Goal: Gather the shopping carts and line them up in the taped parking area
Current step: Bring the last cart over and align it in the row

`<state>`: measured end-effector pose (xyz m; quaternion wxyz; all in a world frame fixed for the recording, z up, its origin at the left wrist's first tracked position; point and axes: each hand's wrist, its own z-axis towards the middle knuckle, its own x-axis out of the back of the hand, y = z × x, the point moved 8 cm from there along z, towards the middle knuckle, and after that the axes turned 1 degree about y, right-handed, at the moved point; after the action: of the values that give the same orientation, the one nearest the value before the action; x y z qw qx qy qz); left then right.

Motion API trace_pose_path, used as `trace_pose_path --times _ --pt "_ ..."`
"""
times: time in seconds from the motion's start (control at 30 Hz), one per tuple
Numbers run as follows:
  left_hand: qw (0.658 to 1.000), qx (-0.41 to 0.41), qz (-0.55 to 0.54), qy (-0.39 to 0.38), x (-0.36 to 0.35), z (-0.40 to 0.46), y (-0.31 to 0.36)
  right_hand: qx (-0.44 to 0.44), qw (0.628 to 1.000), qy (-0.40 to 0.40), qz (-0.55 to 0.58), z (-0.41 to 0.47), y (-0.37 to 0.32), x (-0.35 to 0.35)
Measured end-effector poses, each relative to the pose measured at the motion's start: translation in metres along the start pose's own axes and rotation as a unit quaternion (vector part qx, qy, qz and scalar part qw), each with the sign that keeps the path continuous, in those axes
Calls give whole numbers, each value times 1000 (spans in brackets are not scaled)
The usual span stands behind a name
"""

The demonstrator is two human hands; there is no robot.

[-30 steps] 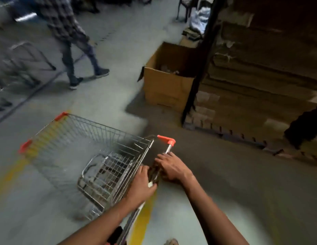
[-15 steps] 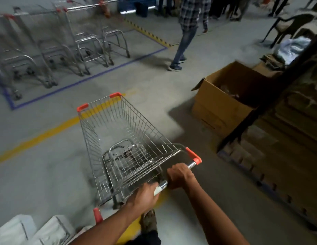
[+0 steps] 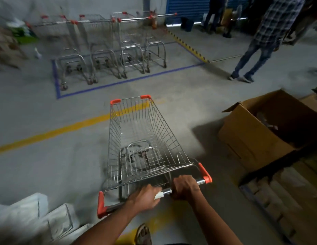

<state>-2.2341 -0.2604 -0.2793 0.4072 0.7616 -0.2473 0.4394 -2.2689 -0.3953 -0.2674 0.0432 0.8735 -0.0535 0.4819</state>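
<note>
Head view: right hand [image 3: 185,187] and left hand [image 3: 145,198] both grip the cart handle [image 3: 165,191] at lower centre. Cart [image 3: 141,138] has swung round — it now faces the blue-taped bay [image 3: 118,83] upper left, so parking comes next. Counts — one cart pushed, four parked carts [image 3: 108,50], one cardboard box [image 3: 256,135], right.

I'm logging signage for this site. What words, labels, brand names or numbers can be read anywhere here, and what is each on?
None can be read.
White tag on the cart handle, between the left hand and right hand: no print can be made out.
Cardboard box: no print shows on its faces.
White sacks: only faint lines, no letters.
Blue shutter: no lettering shows.
</note>
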Motion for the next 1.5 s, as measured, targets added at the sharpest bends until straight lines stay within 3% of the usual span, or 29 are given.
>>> trace_pose_path --times 0.13,0.33,0.73,1.23,1.5 --pt "998 43 43 28 18 12 -24 4 999 27 19 16 -1 22" --pt "969 196 135 66 22 -3 -75 -3 997 40 65 35 -18 31" --pt "970 171 172 26 53 15 -112 -1 993 68 101 57 -40 46" --pt "975 46 219 3 126 83 -193 -131 979 128 90 134 -64 92" --pt "981 4 196 -11 158 145 -245 -161 976 113 91 191 -60 134"
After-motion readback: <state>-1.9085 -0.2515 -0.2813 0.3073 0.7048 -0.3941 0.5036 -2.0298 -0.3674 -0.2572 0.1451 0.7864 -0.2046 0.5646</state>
